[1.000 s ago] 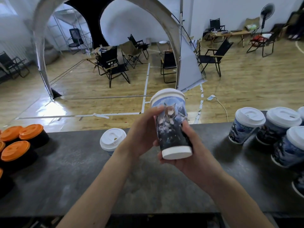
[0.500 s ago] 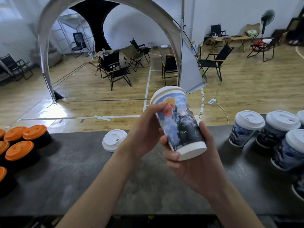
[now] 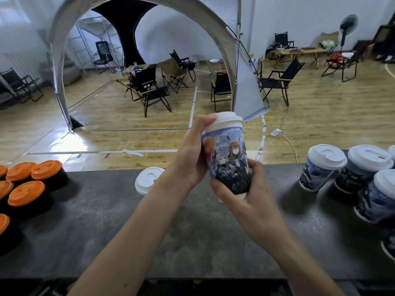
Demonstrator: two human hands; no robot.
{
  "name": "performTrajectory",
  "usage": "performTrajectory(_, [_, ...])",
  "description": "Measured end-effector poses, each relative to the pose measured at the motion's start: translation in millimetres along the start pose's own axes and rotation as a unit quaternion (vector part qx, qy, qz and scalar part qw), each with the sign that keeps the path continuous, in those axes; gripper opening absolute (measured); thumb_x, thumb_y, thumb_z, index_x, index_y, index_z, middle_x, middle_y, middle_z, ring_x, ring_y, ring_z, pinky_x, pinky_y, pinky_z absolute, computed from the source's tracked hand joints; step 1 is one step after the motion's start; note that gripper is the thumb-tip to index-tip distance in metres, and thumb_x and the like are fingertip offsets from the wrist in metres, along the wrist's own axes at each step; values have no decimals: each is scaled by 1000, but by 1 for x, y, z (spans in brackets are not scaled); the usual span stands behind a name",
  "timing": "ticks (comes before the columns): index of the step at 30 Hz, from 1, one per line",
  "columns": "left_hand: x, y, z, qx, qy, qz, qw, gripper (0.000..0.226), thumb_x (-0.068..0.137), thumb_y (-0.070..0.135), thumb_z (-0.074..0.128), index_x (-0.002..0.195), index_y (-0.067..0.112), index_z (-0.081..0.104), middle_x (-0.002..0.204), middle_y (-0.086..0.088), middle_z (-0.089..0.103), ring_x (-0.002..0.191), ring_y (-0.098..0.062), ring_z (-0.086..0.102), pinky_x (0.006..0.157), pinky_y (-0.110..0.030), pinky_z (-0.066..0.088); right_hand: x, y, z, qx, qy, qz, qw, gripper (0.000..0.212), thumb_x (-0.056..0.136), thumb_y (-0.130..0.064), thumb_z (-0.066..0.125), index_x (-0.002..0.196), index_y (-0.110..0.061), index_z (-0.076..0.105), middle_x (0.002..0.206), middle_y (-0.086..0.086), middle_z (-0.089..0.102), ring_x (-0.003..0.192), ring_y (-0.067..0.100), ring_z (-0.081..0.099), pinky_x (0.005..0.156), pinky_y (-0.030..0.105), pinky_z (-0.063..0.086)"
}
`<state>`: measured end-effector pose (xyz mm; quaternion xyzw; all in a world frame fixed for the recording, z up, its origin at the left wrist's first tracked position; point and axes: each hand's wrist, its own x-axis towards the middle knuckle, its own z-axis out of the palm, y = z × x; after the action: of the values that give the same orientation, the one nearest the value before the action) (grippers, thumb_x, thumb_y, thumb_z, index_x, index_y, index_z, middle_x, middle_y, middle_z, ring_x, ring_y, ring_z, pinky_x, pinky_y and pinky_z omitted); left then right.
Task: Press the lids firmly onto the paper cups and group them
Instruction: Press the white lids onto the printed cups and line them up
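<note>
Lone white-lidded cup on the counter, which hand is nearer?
Left. The left hand sits just right of the lone cup; the right hand grips the held cup, farther right.

Single head-worn wide-angle view, looking forward and slightly down from just above the near edge of the dark counter (image 3: 192, 242), held paper cup (image 3: 229, 159) close at centre, wood floor (image 3: 320, 124) far behind.
</note>
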<state>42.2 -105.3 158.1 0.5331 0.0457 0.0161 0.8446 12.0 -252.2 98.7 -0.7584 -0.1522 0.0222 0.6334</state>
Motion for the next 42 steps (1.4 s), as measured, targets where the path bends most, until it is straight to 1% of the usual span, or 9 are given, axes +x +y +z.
performTrajectory(4, [2, 0, -7, 29, -34, 17, 999, 67, 83, 52, 70, 119, -4, 66, 95, -20, 61, 98, -35, 57, 105, -49, 48, 3, -5, 1, 178, -63, 70, 980, 69, 69, -50, 83, 120, -15, 52, 97, 7, 73, 68, 20, 70, 51, 28, 52])
performTrajectory(8, [-1, 6, -11, 14, -113, 1, 993, 73, 89, 43, 63, 138, -10, 50, 115, -21, 63, 101, -33, 64, 90, -39, 55, 4, -26, -8, 453, -226, 157, 848, 56, 84, -53, 60, 113, -7, 69, 93, 24, 67, 58, 24, 61, 54, 30, 54])
performTrajectory(13, [3, 10, -21, 75, -96, 75, 990, 62, 84, 24, 70, 134, -7, 52, 113, -21, 66, 98, -33, 67, 86, -41, 56, 6, -27, -6, 397, -199, 159, 882, 51, 82, -48, 63, 112, -7, 66, 92, 21, 66, 60, 21, 59, 55, 31, 55])
performTrajectory(21, [0, 2, -31, -14, -202, 68, 977, 71, 75, 23, 85, 132, 2, 48, 113, -15, 68, 96, -28, 70, 82, -39, 59, 9, -18, -3, 626, -351, 165, 677, 66, 97, -58, 56, 128, -1, 46, 102, 17, 63, 72, 19, 58, 67, 30, 51])
performTrajectory(26, [3, 0, -33, 2, -175, 71, 982, 60, 81, 13, 69, 135, 4, 43, 111, -15, 68, 94, -27, 70, 78, -38, 60, 9, -9, -4, 630, -353, 180, 669, 70, 96, -59, 57, 132, 0, 45, 106, 18, 63, 74, 21, 59, 69, 31, 52])
performTrajectory(30, [6, 7, -36, 70, -138, 79, 985, 75, 74, 18, 80, 139, 9, 44, 119, -19, 64, 100, -30, 69, 77, -40, 59, 12, -11, -10, 456, -231, 154, 845, 70, 87, -62, 59, 126, -4, 60, 96, 20, 68, 62, 19, 58, 49, 28, 50])
performTrajectory(32, [9, 11, -38, 98, -127, 82, 984, 73, 76, 15, 77, 141, 10, 43, 123, -19, 62, 105, -32, 67, 77, -40, 59, 16, -11, -12, 422, -195, 140, 874, 64, 88, -61, 53, 123, -8, 60, 87, 17, 66, 55, 16, 54, 44, 25, 46])
performTrajectory(37, [13, 14, -28, 45, -166, 76, 982, 91, 79, 27, 79, 148, -9, 32, 130, -31, 52, 114, -41, 57, 88, -46, 55, 12, -21, -9, 636, -325, 192, 673, 66, 100, -57, 50, 136, -3, 37, 96, 15, 60, 69, 17, 57, 61, 26, 50])
performTrajectory(42, [14, 6, -27, 30, -155, 60, 986, 80, 83, 29, 66, 143, -13, 37, 129, -33, 53, 118, -44, 54, 97, -51, 48, 9, -23, -4, 676, -344, 194, 622, 62, 103, -54, 48, 139, -7, 32, 101, 18, 57, 75, 20, 58, 69, 29, 49])
